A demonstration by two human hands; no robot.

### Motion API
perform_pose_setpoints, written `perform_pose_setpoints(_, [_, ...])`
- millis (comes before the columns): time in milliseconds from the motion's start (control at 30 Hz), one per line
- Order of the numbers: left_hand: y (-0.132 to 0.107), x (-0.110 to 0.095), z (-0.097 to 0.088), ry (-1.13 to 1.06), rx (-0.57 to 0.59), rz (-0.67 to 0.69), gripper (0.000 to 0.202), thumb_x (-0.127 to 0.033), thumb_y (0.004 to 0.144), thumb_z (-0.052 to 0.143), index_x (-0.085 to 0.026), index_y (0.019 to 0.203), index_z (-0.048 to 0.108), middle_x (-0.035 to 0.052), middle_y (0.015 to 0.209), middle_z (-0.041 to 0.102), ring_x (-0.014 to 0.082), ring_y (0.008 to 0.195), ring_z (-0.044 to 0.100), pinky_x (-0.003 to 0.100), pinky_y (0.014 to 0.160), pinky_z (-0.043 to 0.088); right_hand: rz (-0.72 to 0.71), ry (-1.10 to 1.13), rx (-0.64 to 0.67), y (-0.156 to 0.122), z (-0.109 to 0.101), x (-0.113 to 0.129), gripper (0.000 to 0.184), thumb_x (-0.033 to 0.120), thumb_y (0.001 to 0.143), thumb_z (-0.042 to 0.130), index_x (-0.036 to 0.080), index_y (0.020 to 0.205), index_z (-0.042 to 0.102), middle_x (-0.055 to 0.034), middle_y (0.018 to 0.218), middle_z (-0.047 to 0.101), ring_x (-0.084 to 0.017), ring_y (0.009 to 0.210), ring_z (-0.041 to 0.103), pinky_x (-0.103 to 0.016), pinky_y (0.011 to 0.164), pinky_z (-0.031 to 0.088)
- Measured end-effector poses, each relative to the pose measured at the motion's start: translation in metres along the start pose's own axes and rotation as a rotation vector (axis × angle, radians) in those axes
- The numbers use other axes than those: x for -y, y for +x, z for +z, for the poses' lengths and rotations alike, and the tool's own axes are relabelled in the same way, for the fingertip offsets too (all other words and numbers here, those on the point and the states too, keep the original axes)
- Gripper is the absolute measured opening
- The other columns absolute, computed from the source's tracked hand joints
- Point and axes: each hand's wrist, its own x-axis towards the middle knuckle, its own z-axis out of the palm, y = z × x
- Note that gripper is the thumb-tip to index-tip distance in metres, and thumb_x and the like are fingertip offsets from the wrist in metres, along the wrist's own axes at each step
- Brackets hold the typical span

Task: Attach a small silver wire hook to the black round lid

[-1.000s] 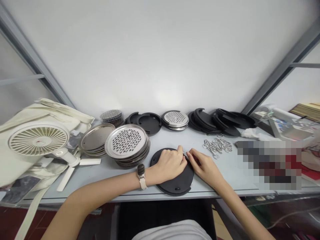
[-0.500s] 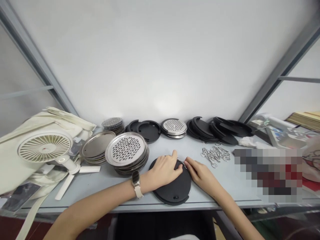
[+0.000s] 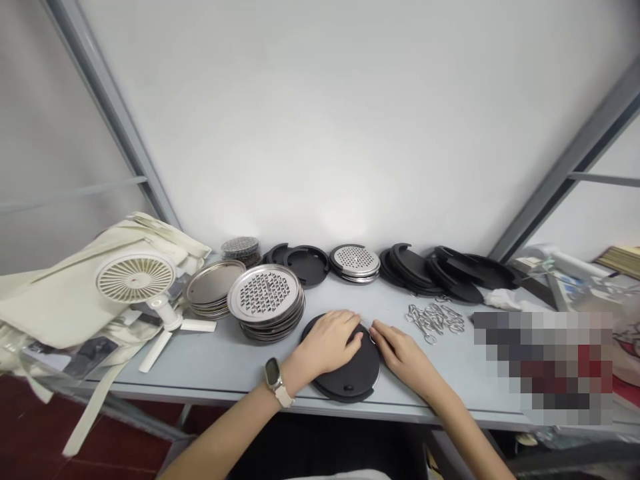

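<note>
A black round holder (image 3: 353, 370) lies flat near the front edge of the table, with a thin metal rim showing along its right side. Over its upper left part lies my left hand (image 3: 333, 340), fingers closed together and curled toward the far edge, gripping it. At the upper right edge of the holder, my right hand (image 3: 400, 350) pinches a small metal wire ring (image 3: 373, 338); the part between the fingertips is hidden. Beyond that hand is a loose pile of metal wire clips with rings (image 3: 435, 318).
Left of my hands stand stacks of round metal grater plates (image 3: 263, 293) and plain metal discs (image 3: 215, 283). More black holders (image 3: 410, 267) line the wall, around a perforated plate stack (image 3: 356, 259). A white fan (image 3: 137, 279) and cream bag (image 3: 75, 273) occupy the left end.
My left index finger, raised before, has come down beside the other fingers on the holder. My right hand stays at the ring. The whole view has shifted slightly.
</note>
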Motion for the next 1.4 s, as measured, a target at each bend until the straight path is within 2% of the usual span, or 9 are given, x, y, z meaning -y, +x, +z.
perform_pose_setpoints(133, [-0.002, 0.002, -0.002, -0.106, -0.012, -0.031, 0.044, -0.024, 0.091, 0.045, -0.02, 0.135, 0.042, 0.0066, 0.127, 0.057, 0.0178, 0.12, 0.05, 0.036, 0.104, 0.04, -0.018, -0.011, -0.016, 0.0, 0.0, -0.001, 0.024, 0.028, 0.097, 0.031, 0.023, 0.082, 0.049, -0.0025, 0.067, 0.06, -0.021, 0.065, 0.06, -0.029, 0.06, 0.042])
perform_pose_setpoints(267, [-0.004, 0.004, -0.002, -0.222, -0.011, -0.097, 0.043, -0.029, 0.088, 0.051, -0.02, 0.131, 0.047, 0.0052, 0.126, 0.058, 0.0173, 0.118, 0.052, 0.033, 0.104, 0.039, 0.01, -0.005, -0.042, 0.0, 0.003, -0.003, 0.026, 0.031, 0.097, 0.029, 0.023, 0.082, 0.049, -0.0023, 0.064, 0.059, -0.021, 0.062, 0.06, -0.029, 0.057, 0.042])
perform_pose_setpoints(400, [-0.003, 0.008, 0.0, -0.29, -0.041, -0.165, 0.039, -0.032, 0.085, 0.058, -0.021, 0.122, 0.054, 0.0043, 0.121, 0.061, 0.0178, 0.114, 0.054, 0.033, 0.101, 0.042, 0.034, 0.026, -0.054, 0.0, 0.006, -0.006, 0.027, 0.036, 0.098, 0.027, 0.023, 0.091, 0.05, -0.0053, 0.071, 0.064, -0.023, 0.065, 0.062, -0.03, 0.061, 0.045])
perform_pose_setpoints(533, [-0.004, 0.01, 0.001, -0.288, -0.064, -0.104, 0.043, -0.031, 0.084, 0.06, -0.023, 0.125, 0.052, 0.0023, 0.124, 0.06, 0.0156, 0.115, 0.053, 0.031, 0.103, 0.039, 0.023, 0.013, -0.035, 0.002, 0.007, -0.007, 0.028, 0.036, 0.098, 0.026, 0.022, 0.094, 0.05, -0.0051, 0.067, 0.062, -0.023, 0.063, 0.061, -0.031, 0.059, 0.045])
perform_pose_setpoints(733, [-0.004, 0.012, 0.0, -0.338, -0.07, -0.058, 0.035, -0.03, 0.086, 0.057, -0.026, 0.121, 0.058, -0.0006, 0.119, 0.063, 0.0133, 0.111, 0.055, 0.028, 0.102, 0.039, -0.033, -0.007, -0.004, 0.004, 0.003, -0.004, 0.025, 0.031, 0.097, 0.027, 0.023, 0.09, 0.05, -0.0045, 0.065, 0.061, -0.022, 0.061, 0.06, -0.03, 0.057, 0.043])
perform_pose_setpoints(933, [-0.003, 0.013, 0.002, -0.392, -0.071, -0.032, 0.038, -0.029, 0.086, 0.058, -0.027, 0.124, 0.057, 0.0007, 0.122, 0.063, 0.0162, 0.114, 0.055, 0.029, 0.103, 0.037, 0.004, -0.036, 0.008, 0.002, 0.006, -0.008, 0.029, 0.034, 0.097, 0.028, 0.021, 0.097, 0.054, -0.0058, 0.068, 0.064, -0.023, 0.062, 0.062, -0.03, 0.058, 0.044])
perform_pose_setpoints(1100, [-0.003, 0.014, 0.003, -0.417, -0.074, -0.063, 0.035, -0.031, 0.084, 0.061, -0.024, 0.119, 0.061, 0.0021, 0.119, 0.064, 0.018, 0.112, 0.056, 0.03, 0.102, 0.037, -0.037, -0.06, -0.024, 0.003, 0.01, -0.011, 0.033, 0.035, 0.097, 0.028, 0.019, 0.104, 0.056, -0.0071, 0.07, 0.065, -0.023, 0.064, 0.064, -0.029, 0.058, 0.045])
perform_pose_setpoints(1233, [-0.003, 0.014, 0.003, -0.411, -0.075, -0.105, 0.035, -0.032, 0.082, 0.063, -0.023, 0.116, 0.06, 0.002, 0.117, 0.065, 0.0183, 0.111, 0.056, 0.03, 0.101, 0.038, -0.031, -0.061, -0.058, 0.001, 0.011, -0.012, 0.03, 0.036, 0.096, 0.03, 0.021, 0.097, 0.056, -0.0049, 0.066, 0.063, -0.022, 0.059, 0.062, -0.028, 0.056, 0.044])
perform_pose_setpoints(1400, [-0.004, 0.014, 0.003, -0.402, -0.044, -0.096, 0.033, -0.033, 0.084, 0.061, -0.025, 0.116, 0.059, 0.0016, 0.118, 0.063, 0.0189, 0.113, 0.054, 0.031, 0.102, 0.036, -0.031, -0.044, -0.07, -0.002, 0.01, -0.014, 0.029, 0.037, 0.096, 0.029, 0.021, 0.097, 0.054, -0.004, 0.065, 0.062, -0.021, 0.059, 0.062, -0.027, 0.056, 0.044])
